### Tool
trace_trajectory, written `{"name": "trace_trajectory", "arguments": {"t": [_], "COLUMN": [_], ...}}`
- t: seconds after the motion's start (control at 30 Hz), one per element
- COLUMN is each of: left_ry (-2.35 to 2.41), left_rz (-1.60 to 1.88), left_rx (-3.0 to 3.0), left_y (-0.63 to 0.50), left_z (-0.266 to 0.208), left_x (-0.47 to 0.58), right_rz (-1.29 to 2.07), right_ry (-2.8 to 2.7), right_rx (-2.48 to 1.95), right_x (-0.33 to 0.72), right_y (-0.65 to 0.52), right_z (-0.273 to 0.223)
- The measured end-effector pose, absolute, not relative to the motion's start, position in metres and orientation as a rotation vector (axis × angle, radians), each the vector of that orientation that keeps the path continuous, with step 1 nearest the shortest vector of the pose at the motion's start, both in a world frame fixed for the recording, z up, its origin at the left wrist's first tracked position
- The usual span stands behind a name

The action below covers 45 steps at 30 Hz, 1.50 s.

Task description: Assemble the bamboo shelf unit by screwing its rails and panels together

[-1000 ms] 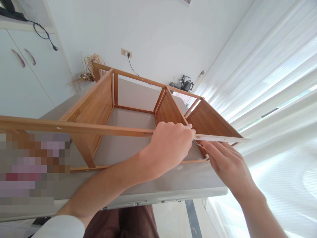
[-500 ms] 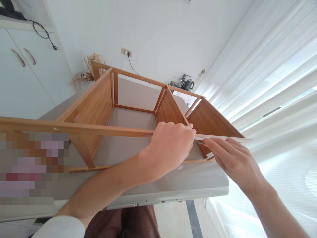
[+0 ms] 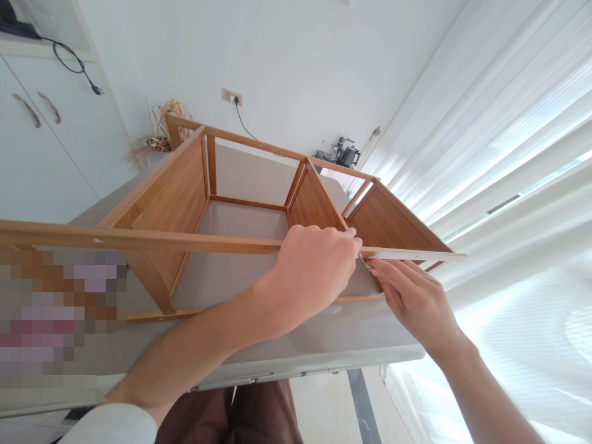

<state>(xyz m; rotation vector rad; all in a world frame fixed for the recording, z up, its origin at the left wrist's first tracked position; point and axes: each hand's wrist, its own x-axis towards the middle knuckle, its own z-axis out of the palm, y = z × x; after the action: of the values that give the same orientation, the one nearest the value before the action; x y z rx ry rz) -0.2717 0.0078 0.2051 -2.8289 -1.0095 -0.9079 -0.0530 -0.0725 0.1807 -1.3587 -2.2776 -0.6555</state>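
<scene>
A brown wooden shelf rack [image 3: 222, 242] lies on its side on a grey-topped table [image 3: 365, 330]. My left hand [image 3: 317, 277] is closed around its near rail, close to the joint with a shelf panel [image 3: 324, 194]. On the right, my right hand [image 3: 414, 296] pinches a thin silvery tool [image 3: 361, 258], which looks like an Allen key, just under the rail. The tool's tip runs to the joint beside my left fingers; my fingers partly hide it.
A white cabinet [image 3: 41, 142] stands at the left, with a black plug cable [image 3: 69, 58] hanging over it. Dried plants [image 3: 169, 123], a wall socket [image 3: 231, 97] and a black kettle [image 3: 349, 156] are behind the rack. White curtains [image 3: 499, 123] hang on the right.
My right hand has moved left and turned, swinging the thin tool closer to my left hand. My left hand keeps its grip on the rail. The view has shifted slightly.
</scene>
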Motion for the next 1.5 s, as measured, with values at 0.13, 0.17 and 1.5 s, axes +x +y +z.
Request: {"name": "trace_trajectory", "arguments": {"t": [0.13,0.17,1.5], "left_ry": [-1.002,-0.996,-1.039], "left_rz": [-0.908,-0.909,-0.930], "left_rx": [-2.817,-2.813,-2.818], "left_y": [0.009,0.009,0.010], "left_z": [0.203,0.202,0.202], "left_x": [-0.271,-0.271,-0.271], "right_rz": [-0.592,-0.566,-0.309], "right_ry": [-2.178,-2.155,-1.782], "right_rx": [-1.429,-1.451,-1.458], "right_x": [-0.056,-0.057,-0.098], "right_y": [-0.074,-0.075,-0.079], "right_z": [0.167,0.164,0.145]}}
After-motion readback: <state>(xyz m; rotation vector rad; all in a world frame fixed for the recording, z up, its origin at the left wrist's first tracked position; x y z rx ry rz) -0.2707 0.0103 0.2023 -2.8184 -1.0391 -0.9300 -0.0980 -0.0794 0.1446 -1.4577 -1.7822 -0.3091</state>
